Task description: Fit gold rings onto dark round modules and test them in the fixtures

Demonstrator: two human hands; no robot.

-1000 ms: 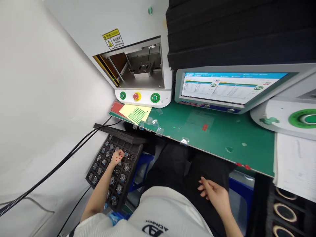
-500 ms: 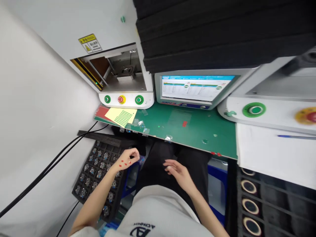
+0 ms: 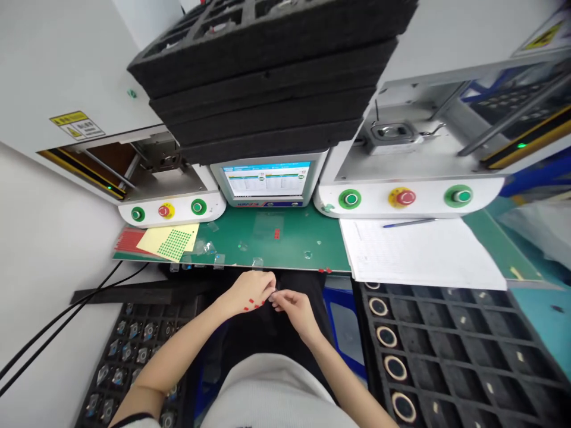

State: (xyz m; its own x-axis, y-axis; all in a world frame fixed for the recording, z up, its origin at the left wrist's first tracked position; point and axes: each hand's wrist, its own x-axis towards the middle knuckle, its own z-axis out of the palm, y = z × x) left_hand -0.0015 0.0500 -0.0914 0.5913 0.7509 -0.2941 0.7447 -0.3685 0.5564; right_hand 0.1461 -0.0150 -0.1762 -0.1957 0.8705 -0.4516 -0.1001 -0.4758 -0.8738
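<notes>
Seemingly unfinished: round parts (image 3: 395, 368) line one tray (image 3: 426, 374) column
Before the desk (image 3: 294, 249), left hand (image 3: 252, 292) and right hand (image 3: 297, 312) pinch fingers together; anything between, unclear.

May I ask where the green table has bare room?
Mainly between the red stickers and white papers, barring small scraps; another table strip lies right of the papers. Yellow paper and a red sheet crowd the left end.

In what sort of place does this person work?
Probably a factory testing or inspection station: two large white metal machines with round green and red push-buttons stand either side of a grey-framed rectangular monitor showing tables, and black compartmented trays hold small parts.
</notes>
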